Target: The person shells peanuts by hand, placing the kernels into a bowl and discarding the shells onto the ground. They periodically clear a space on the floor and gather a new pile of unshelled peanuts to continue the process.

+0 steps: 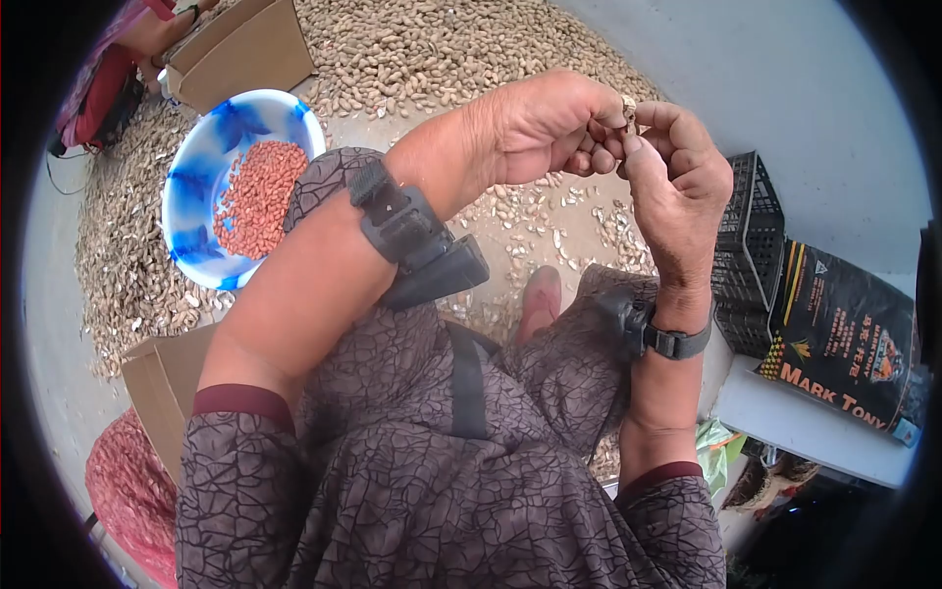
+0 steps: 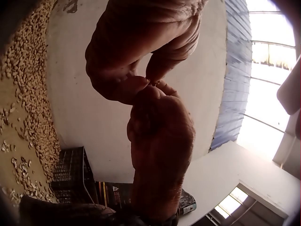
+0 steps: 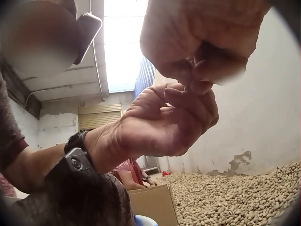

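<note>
A small peanut in its shell (image 1: 629,110) is pinched between both hands, up in front of the person's knees in the head view. My left hand (image 1: 554,128) comes in from the left, its thumb and forefinger on the shell and its other fingers curled beneath. My right hand (image 1: 682,177) meets it from the right, the thumb pressed up against the shell's lower part. The fingertips of both hands come together in the left wrist view, where the left hand (image 2: 141,47) is above the right hand (image 2: 160,141); fingers hide most of the peanut there.
A blue-and-white basin (image 1: 182,211) holds shelled reddish peanuts (image 1: 260,201). Unshelled peanuts (image 1: 471,44) cover the floor beyond, near a cardboard box (image 1: 240,54) and another person's arm (image 1: 147,34). On the right stand a black crate (image 1: 751,250) and a black printed bag (image 1: 839,334).
</note>
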{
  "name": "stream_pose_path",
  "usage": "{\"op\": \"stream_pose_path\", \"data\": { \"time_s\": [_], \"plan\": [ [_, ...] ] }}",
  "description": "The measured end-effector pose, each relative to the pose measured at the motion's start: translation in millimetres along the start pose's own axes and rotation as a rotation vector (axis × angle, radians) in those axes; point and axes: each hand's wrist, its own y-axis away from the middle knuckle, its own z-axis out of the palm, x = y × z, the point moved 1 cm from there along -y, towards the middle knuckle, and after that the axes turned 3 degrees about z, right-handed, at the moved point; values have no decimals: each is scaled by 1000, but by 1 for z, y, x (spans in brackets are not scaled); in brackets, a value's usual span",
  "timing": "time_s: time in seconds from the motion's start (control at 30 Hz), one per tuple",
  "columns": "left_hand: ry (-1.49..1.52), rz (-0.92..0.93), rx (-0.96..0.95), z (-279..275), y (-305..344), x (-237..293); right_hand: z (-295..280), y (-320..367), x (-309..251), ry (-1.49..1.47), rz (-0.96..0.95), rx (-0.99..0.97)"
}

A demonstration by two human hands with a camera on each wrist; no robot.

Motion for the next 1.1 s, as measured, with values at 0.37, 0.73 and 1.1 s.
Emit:
{"op": "stream_pose_path", "data": {
  "time_s": [0.37,0.73,1.1],
  "plan": [
    [10,13,22,-3,6,2,2,-10,-10,100,-93,-44],
    [178,-89,167,-31,18,24,-2,-11,25,199,567,-697],
    [97,24,281,-11,36,85,41,35,175,59,917,-676]
  ]
}}
